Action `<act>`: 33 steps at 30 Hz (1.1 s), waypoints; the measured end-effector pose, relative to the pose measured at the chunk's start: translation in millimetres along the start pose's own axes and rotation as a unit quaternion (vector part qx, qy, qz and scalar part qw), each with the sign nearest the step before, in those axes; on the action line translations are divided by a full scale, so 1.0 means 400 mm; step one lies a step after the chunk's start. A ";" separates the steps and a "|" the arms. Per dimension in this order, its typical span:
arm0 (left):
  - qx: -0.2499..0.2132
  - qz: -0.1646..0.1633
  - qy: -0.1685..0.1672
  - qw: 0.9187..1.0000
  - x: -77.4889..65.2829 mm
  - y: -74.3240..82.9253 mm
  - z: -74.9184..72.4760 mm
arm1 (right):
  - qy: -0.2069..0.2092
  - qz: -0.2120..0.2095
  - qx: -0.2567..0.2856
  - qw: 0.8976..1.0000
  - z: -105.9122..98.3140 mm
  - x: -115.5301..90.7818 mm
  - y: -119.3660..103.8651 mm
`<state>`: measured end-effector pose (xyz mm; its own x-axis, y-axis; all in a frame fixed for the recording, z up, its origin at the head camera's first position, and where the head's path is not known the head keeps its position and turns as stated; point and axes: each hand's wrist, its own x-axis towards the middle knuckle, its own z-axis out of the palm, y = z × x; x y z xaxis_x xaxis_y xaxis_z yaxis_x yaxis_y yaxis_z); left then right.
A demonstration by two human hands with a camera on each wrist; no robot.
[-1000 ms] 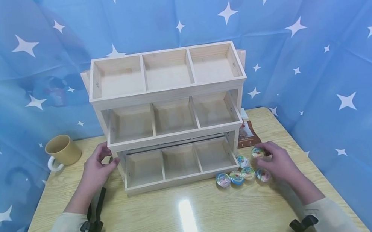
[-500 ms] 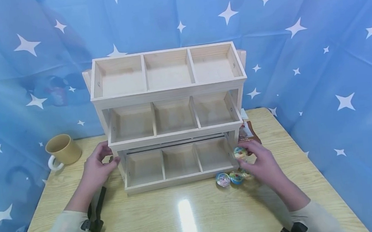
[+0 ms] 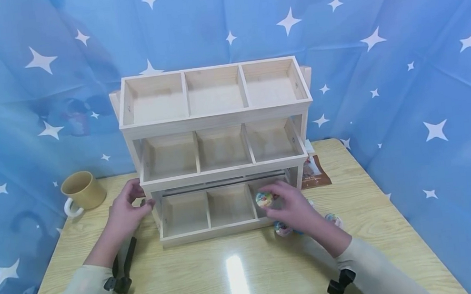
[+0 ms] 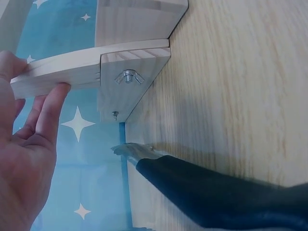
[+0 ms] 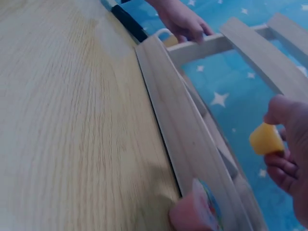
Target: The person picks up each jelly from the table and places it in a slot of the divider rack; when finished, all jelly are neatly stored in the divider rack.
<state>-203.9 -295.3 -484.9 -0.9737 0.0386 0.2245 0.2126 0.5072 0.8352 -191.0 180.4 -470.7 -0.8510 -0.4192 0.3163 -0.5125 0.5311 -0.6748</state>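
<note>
A pale wooden three-tier rack [image 3: 215, 121], each tier split into three compartments, stands on the table. My left hand [image 3: 126, 213] grips its left upright [image 4: 57, 74] between thumb and fingers. My right hand [image 3: 292, 206] pinches a small jelly cup [image 3: 263, 199] with a colourful lid over the bottom tier's right compartment. In the right wrist view this jelly cup [image 5: 266, 139] looks yellow and is held tilted. Other jelly cups lie by the rack's front right corner, among them a pink one [image 5: 192, 211]; my right hand and forearm partly hide them.
A tan mug [image 3: 86, 190] with a white handle stands at the back left. Behind the rack's right side lies a brown packet [image 3: 315, 172]. A black-handled tool [image 4: 202, 187] with a grey end lies beside the left upright. A starry blue curtain [image 3: 386, 102] surrounds the table.
My right hand has picked up the jelly cup from the right side of the table and carried it left over the bottom tier. The left hand keeps its hold on the rack.
</note>
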 end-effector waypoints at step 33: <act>-0.007 -0.037 -0.023 0.999 0.000 0.017 -0.007 | -0.194 -0.044 0.045 0.979 0.239 0.214 -0.128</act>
<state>-202.3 -294.1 -477.7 -0.9896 0.0406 0.1380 0.1398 0.4986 0.8555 -226.6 46.8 -472.6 -0.6873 -0.7180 0.1103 -0.5551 0.4212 -0.7172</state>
